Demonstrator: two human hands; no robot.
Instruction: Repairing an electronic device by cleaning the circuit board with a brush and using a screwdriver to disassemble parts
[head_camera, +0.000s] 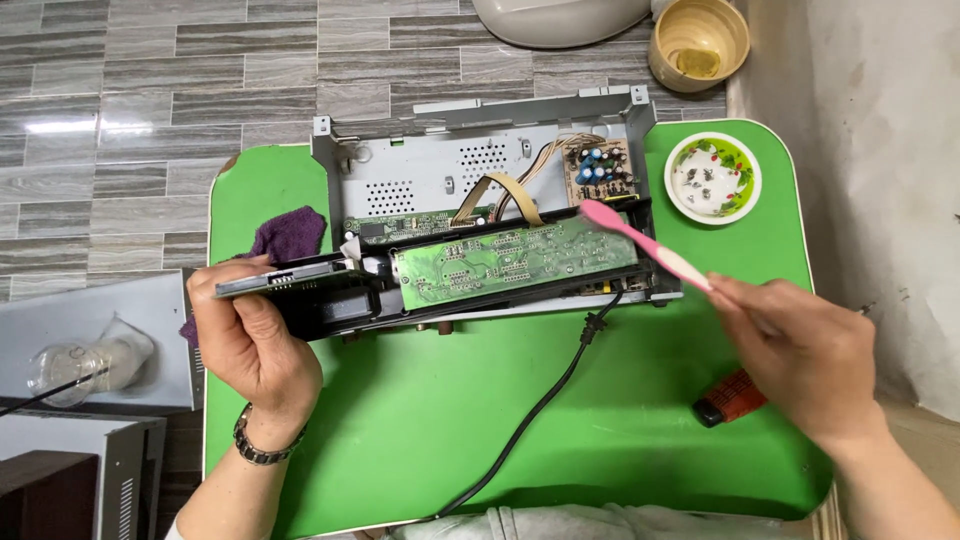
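Green table (420, 420): left hand (250, 345) gripping circuit board panel (515, 260), right hand (800, 345) pinching pink toothbrush (640, 238) above it.

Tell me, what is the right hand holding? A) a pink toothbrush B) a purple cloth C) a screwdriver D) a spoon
A: the right hand grips a pink toothbrush, its head resting by the edge of the green circuit board.

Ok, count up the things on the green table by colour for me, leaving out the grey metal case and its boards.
Pink: 1, toothbrush in the right hand
Purple: 1, cloth
Red: 1, lighter
Black: 1, power cord
White with flowers: 1, dish of screws
Total: 5
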